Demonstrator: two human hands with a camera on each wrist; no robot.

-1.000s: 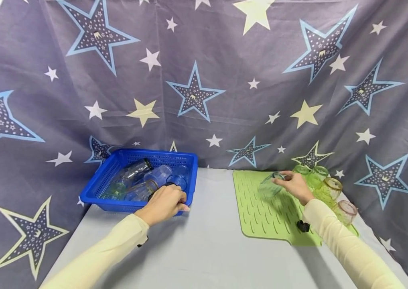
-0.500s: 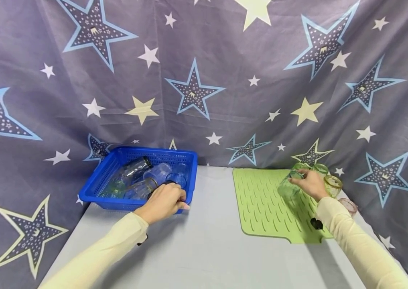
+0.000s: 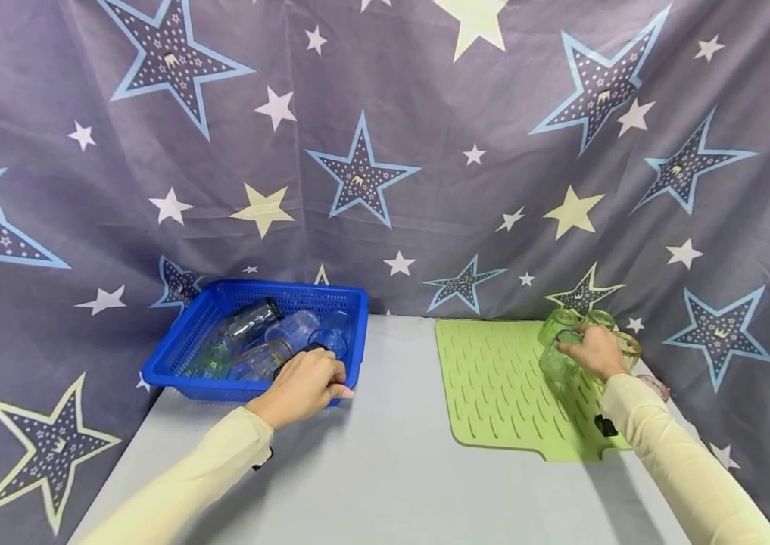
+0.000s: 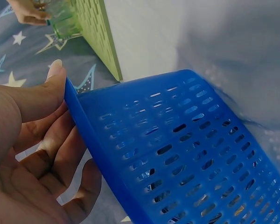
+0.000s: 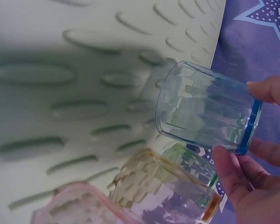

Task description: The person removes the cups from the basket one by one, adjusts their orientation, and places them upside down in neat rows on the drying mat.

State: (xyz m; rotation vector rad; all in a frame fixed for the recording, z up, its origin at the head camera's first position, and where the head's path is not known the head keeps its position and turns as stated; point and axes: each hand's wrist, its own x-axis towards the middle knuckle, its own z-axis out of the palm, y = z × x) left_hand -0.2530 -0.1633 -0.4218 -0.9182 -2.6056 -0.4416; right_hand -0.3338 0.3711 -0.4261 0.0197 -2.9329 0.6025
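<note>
My right hand pinches a clear bluish drinking glass by its upper end, over the right half of a green ridged drying mat. In the right wrist view thumb and fingers hold the thick blue end of the glass, while its thin-edged end faces the mat. Beside it are green glasses, an amber glass and a pink glass. My left hand grips the near right rim of a blue plastic basket, thumb on one side and fingers on the other.
Several glasses lie in the basket at the left, among them a dark one, a clear one and a greenish one. White tabletop separates basket and mat. A star-patterned curtain hangs right behind the table.
My right hand has carried the bluish glass rightward across the mat and stood it more upright, beside the green glasses. The left hand keeps its grip on the basket rim.
</note>
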